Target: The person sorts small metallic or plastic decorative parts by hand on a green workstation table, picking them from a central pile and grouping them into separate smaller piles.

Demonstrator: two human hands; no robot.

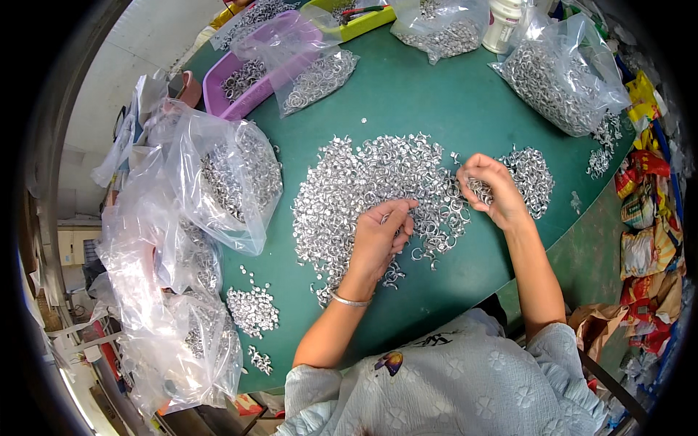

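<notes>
We see metal rings point(349, 178) heaped on the table point(436, 94). The left hand point(378, 238) curls, holding we cannot tell what; the right hand point(504, 192) cups several. We judge them light, stiff, slippery, best pinched by the rim.

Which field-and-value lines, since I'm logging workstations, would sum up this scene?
surface: green table
centre: large pile of silvery metal pieces
right of pile: smaller heap
left hand: over the large pile, fingers curled; grip unclear
right hand: between pile and heap, fingers curled; grip unclear
left side: clear plastic bags containing metal pieces
far side: purple bin, lime-green tray, white bottle
</notes>
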